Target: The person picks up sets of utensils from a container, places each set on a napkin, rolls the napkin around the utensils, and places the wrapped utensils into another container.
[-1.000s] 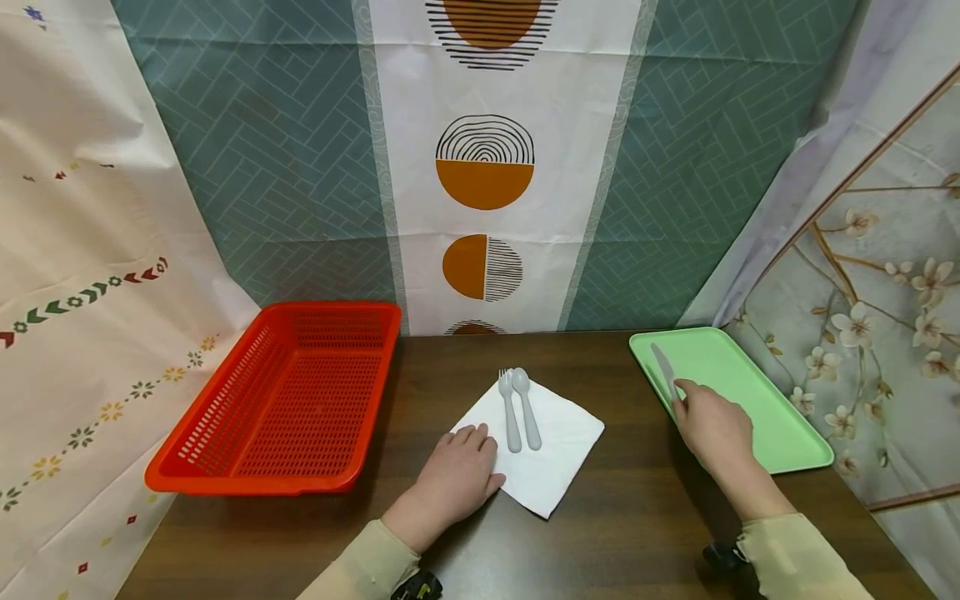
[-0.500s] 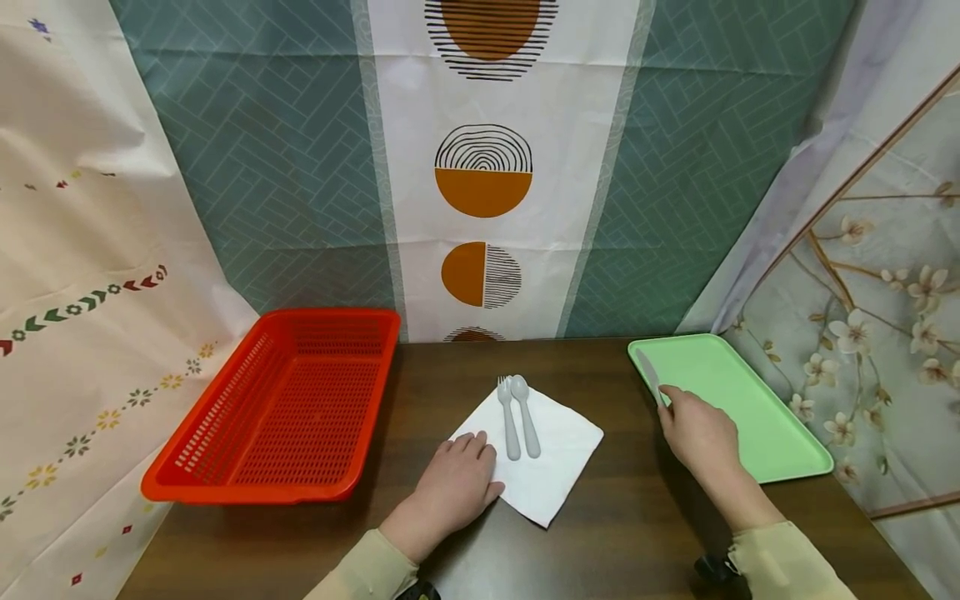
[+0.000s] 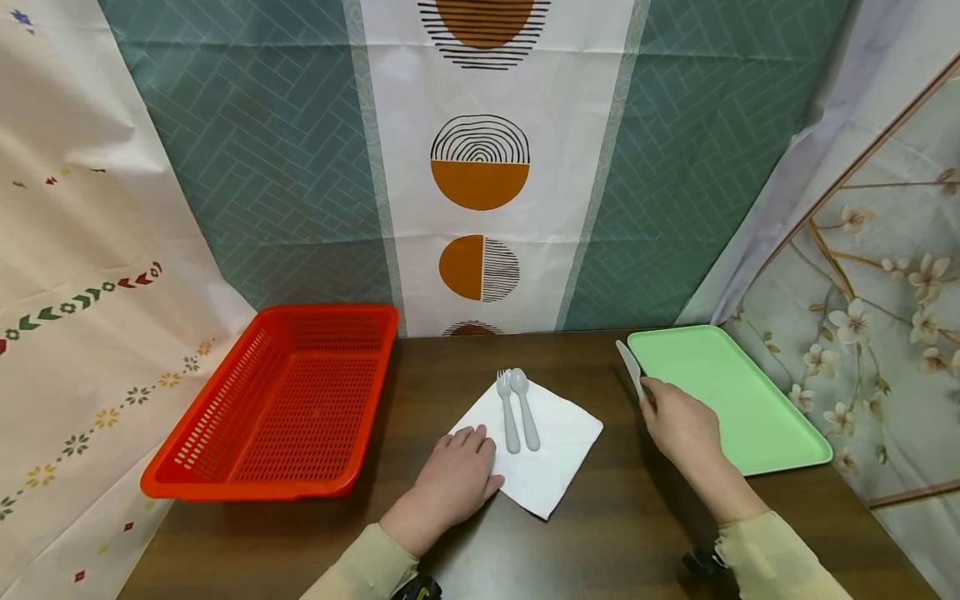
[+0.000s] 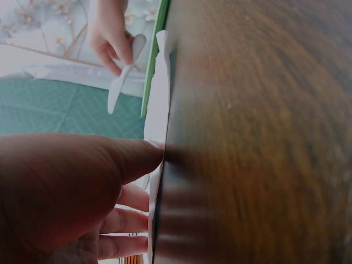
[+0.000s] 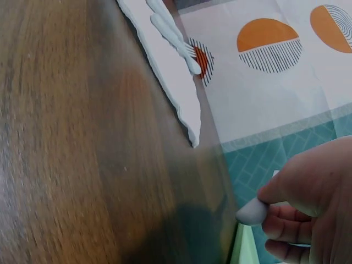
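One knife [image 3: 632, 370], pinched in the right hand [image 3: 681, 421] — long axis away-left, blade [image 3: 627, 357] leading.

Knife [image 3: 629, 364]: plastic by its look, smooth, matt.
Fork [image 3: 508, 414] and spoon [image 3: 527, 414]: the same plastic look, smooth.
Napkin [image 3: 558, 446]: soft and matt; paper or cloth, I cannot tell.
Tray [image 3: 750, 408]: smooth plastic, rather matt.
Basket [image 3: 247, 488]: plastic, glossy along the rim.
Table [image 3: 592, 542]: wood grain, shiny near the front.
Backdrop [image 3: 300, 158]: creased cloth, mostly matt.
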Available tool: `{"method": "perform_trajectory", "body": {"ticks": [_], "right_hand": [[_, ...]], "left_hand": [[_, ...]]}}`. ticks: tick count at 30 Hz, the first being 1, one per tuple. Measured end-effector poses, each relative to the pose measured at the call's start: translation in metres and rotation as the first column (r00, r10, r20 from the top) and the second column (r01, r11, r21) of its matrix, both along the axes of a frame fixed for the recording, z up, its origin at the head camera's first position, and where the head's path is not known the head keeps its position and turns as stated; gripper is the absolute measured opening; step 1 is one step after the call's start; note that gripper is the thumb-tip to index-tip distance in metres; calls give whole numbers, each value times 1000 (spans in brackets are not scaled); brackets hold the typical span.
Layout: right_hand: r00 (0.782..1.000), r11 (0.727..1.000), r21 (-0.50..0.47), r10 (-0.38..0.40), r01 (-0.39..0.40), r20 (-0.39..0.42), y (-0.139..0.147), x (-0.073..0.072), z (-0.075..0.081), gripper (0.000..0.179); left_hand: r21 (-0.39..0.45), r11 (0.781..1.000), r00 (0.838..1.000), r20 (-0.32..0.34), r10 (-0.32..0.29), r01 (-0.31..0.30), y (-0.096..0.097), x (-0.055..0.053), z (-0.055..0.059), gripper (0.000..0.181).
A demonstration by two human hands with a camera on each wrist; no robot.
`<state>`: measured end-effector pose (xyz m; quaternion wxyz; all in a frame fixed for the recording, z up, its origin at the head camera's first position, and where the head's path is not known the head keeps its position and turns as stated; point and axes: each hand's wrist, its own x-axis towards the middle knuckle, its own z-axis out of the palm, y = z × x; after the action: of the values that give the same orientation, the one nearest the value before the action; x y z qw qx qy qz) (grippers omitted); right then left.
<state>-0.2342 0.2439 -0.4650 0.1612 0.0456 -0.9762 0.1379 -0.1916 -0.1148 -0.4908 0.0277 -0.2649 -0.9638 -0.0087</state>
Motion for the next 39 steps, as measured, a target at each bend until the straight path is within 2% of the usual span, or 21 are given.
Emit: {"method": "perform_trajectory", "body": {"ticks": [15,26,33,39], "right_hand": [[999,999,-32,38,-39,-29,-28,-1,-1,38],[997,997,-42,65,-66,-37,-44,-4,-7,38],[996,995,-45,84,-85,-16,-53,-6,-12,39],[995,994,-60,94,-91,39,-62,-8,-14,40]], "left_hand": [[9,1000,1000,-17,-8,8,0,-1,-1,52],[0,1000,1000,-11,-2,2,0,-1,2,53],[1,1000,1000,-17,-5,5,0,0,2,52],[1,1000,1000,-6,-4,4,0,0,2,52]]}}
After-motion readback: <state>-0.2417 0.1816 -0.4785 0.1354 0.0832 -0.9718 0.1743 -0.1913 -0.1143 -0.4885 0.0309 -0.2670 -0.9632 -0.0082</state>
